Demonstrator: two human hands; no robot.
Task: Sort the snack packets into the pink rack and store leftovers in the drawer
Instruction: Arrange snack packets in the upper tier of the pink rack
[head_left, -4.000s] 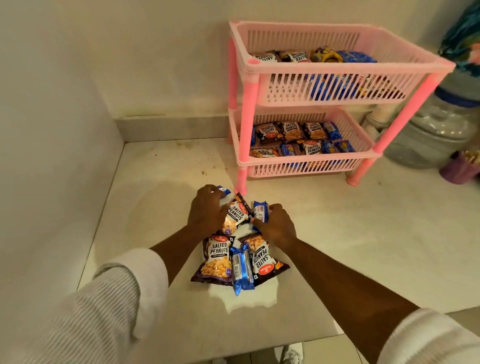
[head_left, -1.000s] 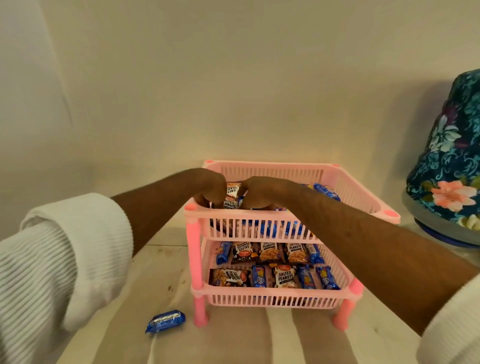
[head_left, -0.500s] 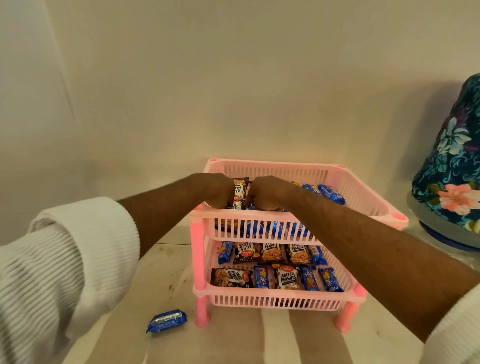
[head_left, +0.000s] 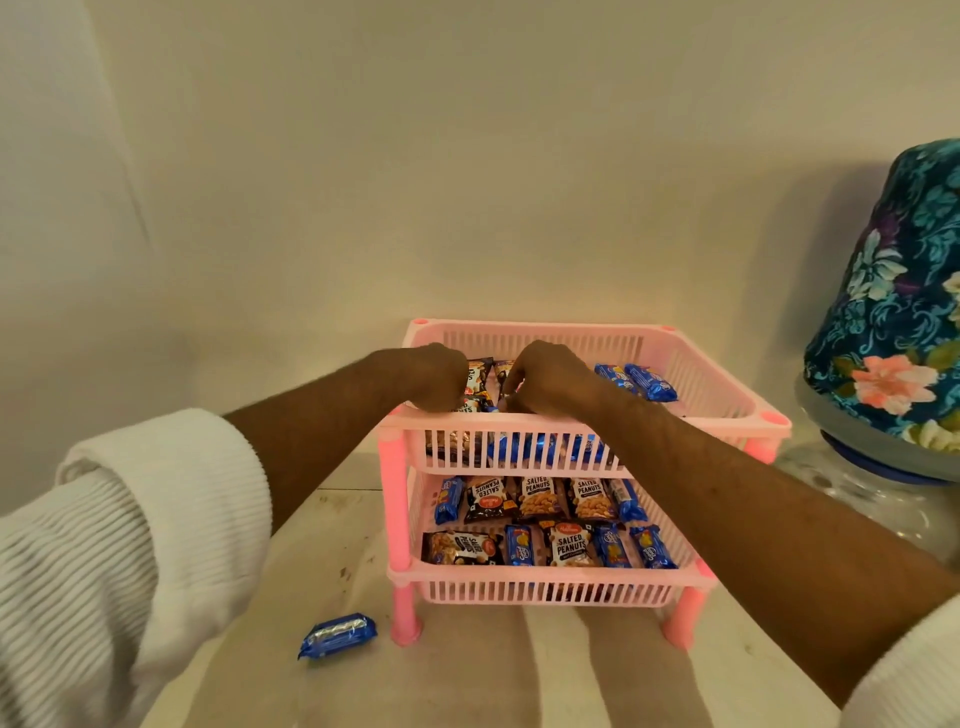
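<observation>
Rack: pink rack (head_left: 587, 423) with two slatted tiers on round legs, standing on a pale counter (head_left: 332, 540) against the back wall.
Edges: the top tier's front rim runs just under both wrists; its right corner post sits near a clear water jar (head_left: 862, 493) capped by a floral cloth cover (head_left: 893, 291).
Open room: bare counter lies left of the rack and in front of it; the wall closes the back, and the jar closes the right side.
Left hand: left hand (head_left: 434, 376) curled knuckles-up inside the top tier at its front left, touching peanut packets there; whether it grips one cannot be told.
Right hand: right hand (head_left: 545, 376) curled beside it, fingers bent down among the same packets; its grip cannot be told either.
Top tier contents: black salted peanut packets (head_left: 478, 379) between the two hands, blue biscuit packets (head_left: 636, 382) to the right behind the right wrist, more blue wrappers showing through the front slats.
Bottom tier contents: two rows of lower-tier packets (head_left: 553, 522), black peanut packs and blue biscuit packs alternating, lying flat.
Stray item: one loose blue packet (head_left: 337, 635) on the counter, just left of the rack's front left leg, apart from it.
Sleeves: white ribbed cuffs (head_left: 156, 499) pushed up both forearms.
</observation>
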